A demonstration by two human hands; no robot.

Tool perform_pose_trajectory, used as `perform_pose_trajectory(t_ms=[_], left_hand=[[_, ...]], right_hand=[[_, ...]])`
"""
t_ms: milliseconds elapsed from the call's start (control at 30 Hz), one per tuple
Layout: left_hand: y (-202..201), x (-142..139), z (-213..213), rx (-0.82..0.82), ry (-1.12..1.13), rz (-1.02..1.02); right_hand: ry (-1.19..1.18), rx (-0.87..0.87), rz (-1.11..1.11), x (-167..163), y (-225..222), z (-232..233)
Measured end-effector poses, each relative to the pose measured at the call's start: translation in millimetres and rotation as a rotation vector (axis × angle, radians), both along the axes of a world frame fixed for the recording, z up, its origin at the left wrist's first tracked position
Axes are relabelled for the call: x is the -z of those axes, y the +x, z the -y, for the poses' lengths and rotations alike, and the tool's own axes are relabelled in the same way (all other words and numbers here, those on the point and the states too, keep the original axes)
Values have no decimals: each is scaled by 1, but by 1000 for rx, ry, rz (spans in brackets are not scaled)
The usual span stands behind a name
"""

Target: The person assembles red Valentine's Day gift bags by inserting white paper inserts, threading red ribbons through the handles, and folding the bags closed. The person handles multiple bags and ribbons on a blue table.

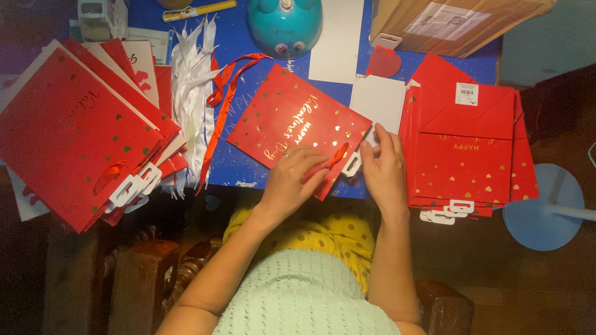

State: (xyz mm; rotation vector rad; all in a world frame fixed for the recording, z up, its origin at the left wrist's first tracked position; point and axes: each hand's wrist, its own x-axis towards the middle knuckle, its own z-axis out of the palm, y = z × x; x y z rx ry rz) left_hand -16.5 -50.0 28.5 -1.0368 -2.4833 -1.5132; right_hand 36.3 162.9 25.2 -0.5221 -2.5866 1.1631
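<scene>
Far left: stack of flat red paper gift bags w/ gold hearts (74, 133), white plastic hang tabs at near edge, overhanging the blue table (239, 43). Next right: pile of white ribbons (189, 80), loose red ribbon (223, 93). Centre: one flat red gift bag w/ gold lettering (292, 121), lying tilted, nothing seen inside. Left hand (292, 180) fingers curled, pinching its red ribbon handle (332, 158). Right hand (382, 167) lies flat, fingers on white card (379, 99), touching bag's edge; holds nothing I can see. Right: second stack of folded red bags (465, 142). Far: teal round container (284, 22), contents can't tell.
</scene>
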Motion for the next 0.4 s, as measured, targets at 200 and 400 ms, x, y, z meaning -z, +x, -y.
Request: perform_pose_trajectory(t_ms=[200, 400], left_hand=[[0, 33, -6, 22, -95, -104], [1, 40, -1, 53, -128, -48]], right_hand=[[70, 45, 78, 19, -23, -10], [-391, 30, -33, 38, -15, -22]])
